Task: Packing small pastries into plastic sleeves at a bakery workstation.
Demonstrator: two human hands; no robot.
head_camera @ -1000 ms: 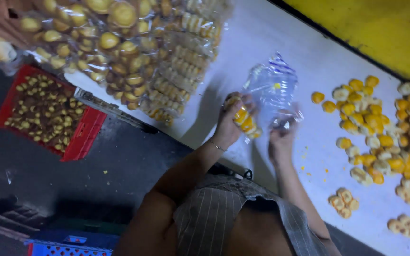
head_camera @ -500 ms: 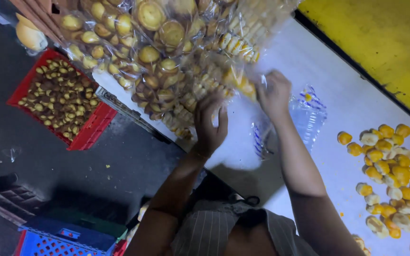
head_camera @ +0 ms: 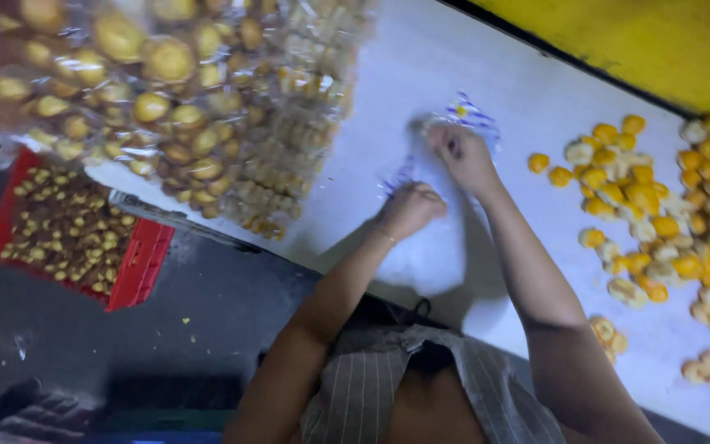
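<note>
My left hand (head_camera: 411, 210) is curled into a loose fist on the white tabletop (head_camera: 536, 90), knuckles up, pinching one crinkled edge of a thin clear plastic bag (head_camera: 462, 115) with blue print on it. My right hand (head_camera: 463, 156) is closed on the same bag just beyond, fingers bunched over the film so that only its far corner and a strip near my left hand show; the bag lies flat on the table between and under my two hands. To my right, well apart from the bag, a loose heap of small round pastries (head_camera: 667, 205) spreads over the table, some glossy yellow-orange, some pale and crumbly, with a few strays near the table edge. To my left, a pile of filled clear bags (head_camera: 182, 107) holds round golden biscuits, their shiny film creased and catching the light. Below the table edge, on the dark floor, stands a red plastic crate (head_camera: 137, 267) with a latticed wall, full of small brownish pieces. A yellow surface (head_camera: 643, 41) runs along the table's far side.
</note>
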